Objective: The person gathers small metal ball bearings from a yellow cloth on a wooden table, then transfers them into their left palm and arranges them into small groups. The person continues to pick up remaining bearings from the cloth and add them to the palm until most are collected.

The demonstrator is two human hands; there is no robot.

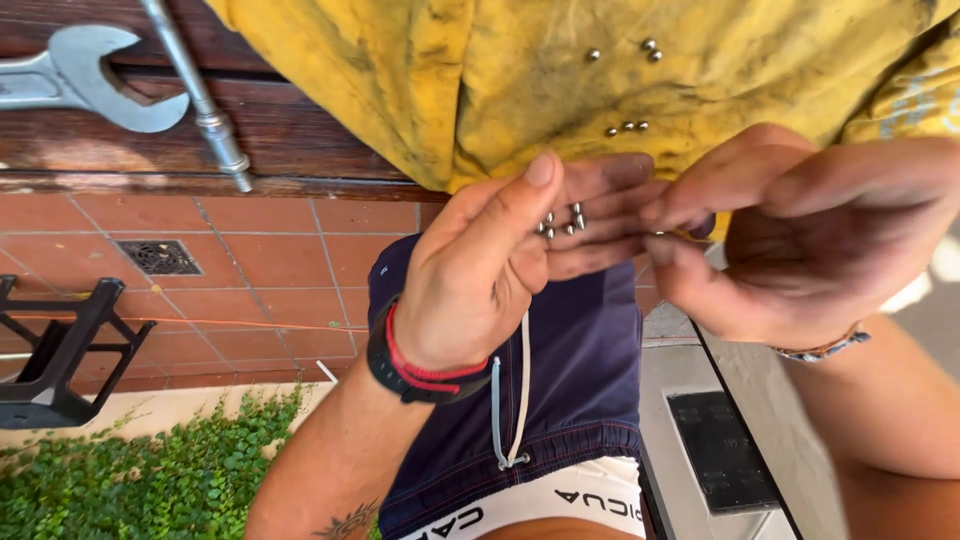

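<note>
Several steel balls: small bright steel balls (562,224) lie in a loose cluster on the fingers of the left hand (500,265), which is cupped, palm up, cradling them.
Right hand: the right hand (790,240) is narrowed to a pinch, thumb and forefinger tips meeting just beside the cluster; whether a ball sits in the pinch I cannot tell.
More balls: loose balls (627,127) rest in two small groups on the yellow cloth (560,80) above the hands.
Handling: the balls look hard, smooth and light, likely slippery and quick to roll; best taken one at a time between fingertips, over a cupped palm.
Axis: round, so no long axis and no pointing direction.
Counter: a wooden counter (300,140) carries an open-end spanner (90,80) and a socket extension bar (200,100).
Below: tiled floor (250,270) with a drain grate (158,257), green plants (150,480) and a black pedal (60,350).
</note>
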